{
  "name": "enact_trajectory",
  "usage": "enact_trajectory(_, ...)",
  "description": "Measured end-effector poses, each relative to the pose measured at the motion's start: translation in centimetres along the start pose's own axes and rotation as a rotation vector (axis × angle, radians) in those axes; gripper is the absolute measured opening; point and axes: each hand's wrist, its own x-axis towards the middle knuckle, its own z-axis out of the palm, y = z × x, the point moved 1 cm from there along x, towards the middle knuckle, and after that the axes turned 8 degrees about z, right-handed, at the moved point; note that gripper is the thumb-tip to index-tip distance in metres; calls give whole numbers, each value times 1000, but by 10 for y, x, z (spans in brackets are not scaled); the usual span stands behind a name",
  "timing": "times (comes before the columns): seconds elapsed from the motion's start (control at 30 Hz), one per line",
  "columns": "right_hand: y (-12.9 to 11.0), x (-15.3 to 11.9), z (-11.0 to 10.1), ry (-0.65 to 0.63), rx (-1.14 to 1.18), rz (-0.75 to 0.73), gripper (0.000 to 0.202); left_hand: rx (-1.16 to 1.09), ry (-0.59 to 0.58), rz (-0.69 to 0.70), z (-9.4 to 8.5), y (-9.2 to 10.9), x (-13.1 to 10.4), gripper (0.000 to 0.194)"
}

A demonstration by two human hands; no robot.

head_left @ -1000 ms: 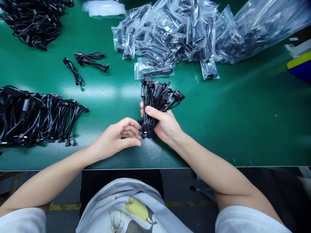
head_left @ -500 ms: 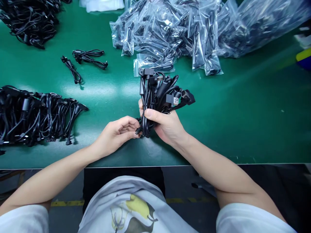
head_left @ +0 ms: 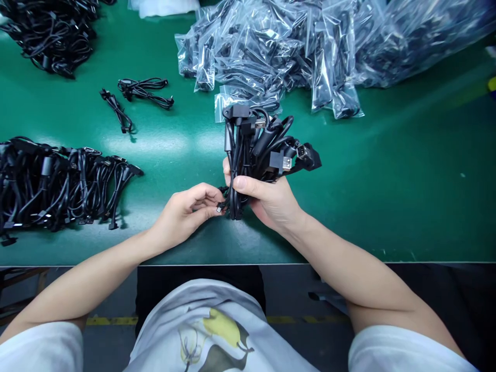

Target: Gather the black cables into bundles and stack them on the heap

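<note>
Head view: the left hand curls its thumb and fingers at the lower left of the bundle, by a small plug; I cannot tell whether they pinch it. The right hand grips the bundle of black USB cables round its lower half, thumb across the front, over the green table. The bundle's long axis runs away from the person, slender ends nearest, bulky connectors farthest; several metal-mouthed USB connectors fan out rightward. At left lies a row of black cables, mostly lengthwise away from the person. Farther are two loose coiled cables, a tangled cable pile and heaped clear bags of cables.
</note>
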Motion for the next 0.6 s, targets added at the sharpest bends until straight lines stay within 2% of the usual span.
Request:
enact_trajectory(0.17,-1,1,0,37,19,38,22,-28,14,-33,1,0,0,13)
enact_trajectory(0.27,1,5,-1,111,77,74,21,-88,29,-60,2,4,0,17)
enact_trajectory(0.4,13,12,-5,276,170,204,26,-148,118,-92,1,9,0,20)
enact_trajectory(0.5,23,15,-5,299,176,339,32,-136,173,-115,-2,12,1,22)
enact_trajectory(0.6,26,14,-4,290,171,385,33,-140,183,-121,-3,14,2,26)
